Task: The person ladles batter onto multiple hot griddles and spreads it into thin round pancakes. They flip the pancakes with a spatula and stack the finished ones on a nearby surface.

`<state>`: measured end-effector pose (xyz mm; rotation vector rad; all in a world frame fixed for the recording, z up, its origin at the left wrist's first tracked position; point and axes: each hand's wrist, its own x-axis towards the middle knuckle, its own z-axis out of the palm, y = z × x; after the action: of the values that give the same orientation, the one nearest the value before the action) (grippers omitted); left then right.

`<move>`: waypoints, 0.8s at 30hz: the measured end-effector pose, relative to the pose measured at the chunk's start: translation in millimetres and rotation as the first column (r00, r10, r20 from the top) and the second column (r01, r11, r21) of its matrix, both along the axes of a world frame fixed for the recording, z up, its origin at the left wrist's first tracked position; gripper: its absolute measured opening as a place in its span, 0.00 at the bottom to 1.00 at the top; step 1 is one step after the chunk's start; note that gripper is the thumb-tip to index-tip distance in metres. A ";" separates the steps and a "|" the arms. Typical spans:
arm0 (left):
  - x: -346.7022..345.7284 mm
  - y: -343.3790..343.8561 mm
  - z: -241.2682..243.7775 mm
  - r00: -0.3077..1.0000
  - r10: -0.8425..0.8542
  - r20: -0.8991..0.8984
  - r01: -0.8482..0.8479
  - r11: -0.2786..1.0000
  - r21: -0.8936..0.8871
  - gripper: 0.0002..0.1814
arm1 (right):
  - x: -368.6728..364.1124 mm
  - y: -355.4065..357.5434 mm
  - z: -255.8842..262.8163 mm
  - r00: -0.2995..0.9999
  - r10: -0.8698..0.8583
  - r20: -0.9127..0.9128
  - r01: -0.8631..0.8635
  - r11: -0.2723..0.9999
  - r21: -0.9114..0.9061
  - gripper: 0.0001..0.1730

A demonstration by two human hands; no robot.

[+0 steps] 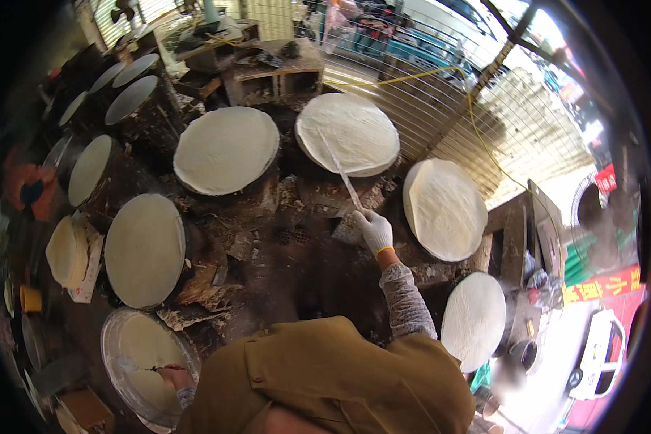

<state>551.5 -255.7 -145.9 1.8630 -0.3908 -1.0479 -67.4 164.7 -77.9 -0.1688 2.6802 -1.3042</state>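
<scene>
My right hand [377,233], in a white knit glove with a yellow cuff edge, grips a long, thin, pale scraper [340,169]. Its tip reaches over a round pale flatbread [352,130] on a griddle at the far side. My bare left hand [173,375] holds the dark handle of a ladle [153,369] over a large plastic-lined tub of cream-coloured batter [146,342]. The ladle's bowl seems to lie in the batter. To the right of the scraper, another flatbread [447,211] has its left edge folded over.
More round griddles covered in pale batter stand around me: one upper left [227,151], one left [145,250], one right [474,321]. A stack of flatbreads [68,252] sits at the left. Behind are a wooden box stand [279,68], wire fencing [412,103] and a yellow cable [472,108].
</scene>
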 end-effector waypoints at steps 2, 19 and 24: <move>-4.2 -1.2 1.2 1.000 0.003 0.028 -0.004 1.000 0.017 0.29 | -3.3 20.9 14.9 0.993 -0.070 -0.095 0.099 0.936 0.337 0.20; -22.9 -15.6 -24.4 0.994 -0.090 0.057 0.088 0.995 0.038 0.24 | -106.3 126.3 72.1 0.811 0.035 -0.583 0.438 0.624 0.647 0.13; -0.6 -21.7 -44.1 0.993 -0.098 -0.060 0.100 0.994 0.034 0.23 | -185.2 75.6 126.1 0.831 0.064 -0.553 0.396 0.631 0.668 0.15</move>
<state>550.9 -277.4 -190.1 1.8571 -0.4362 -1.1812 -252.6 240.3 48.3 -0.1775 3.5335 0.0292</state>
